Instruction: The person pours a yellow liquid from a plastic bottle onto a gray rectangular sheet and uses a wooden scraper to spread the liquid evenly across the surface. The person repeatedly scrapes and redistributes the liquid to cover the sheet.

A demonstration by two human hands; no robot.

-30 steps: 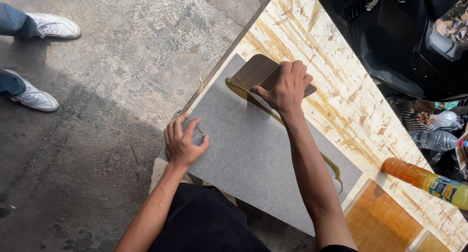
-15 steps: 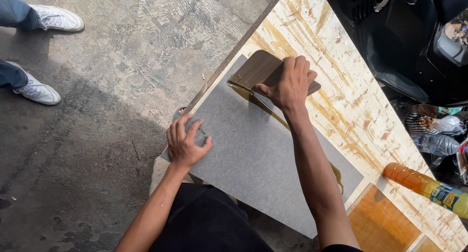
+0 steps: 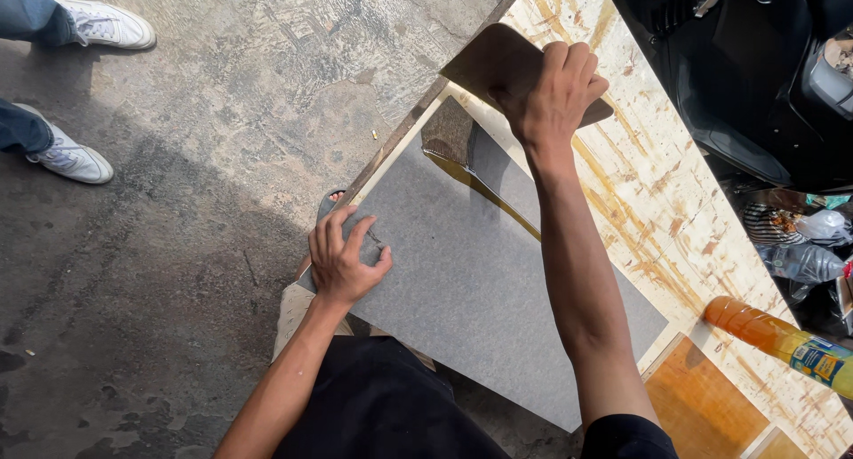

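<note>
Pinning the grey sheet [image 3: 462,281] flat-palmed at its near-left corner with our left hand [image 3: 345,262], our right hand [image 3: 551,90] clamps the brown flap [image 3: 498,63] lifted at the far end of its long axis on the plywood bench [image 3: 657,183].

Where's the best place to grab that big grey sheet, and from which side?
Probably its near left edge, from the floor side. The grey sheet lies flat and overhangs the board there, so fingers can curl under; the left hand already presses that edge.

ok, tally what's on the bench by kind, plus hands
Grey sheet: 1
Brown flat board, held in right hand: 1
Orange bottle: 1
Hands, counting left hand on the sheet's edge: 2
Total: 5
</note>
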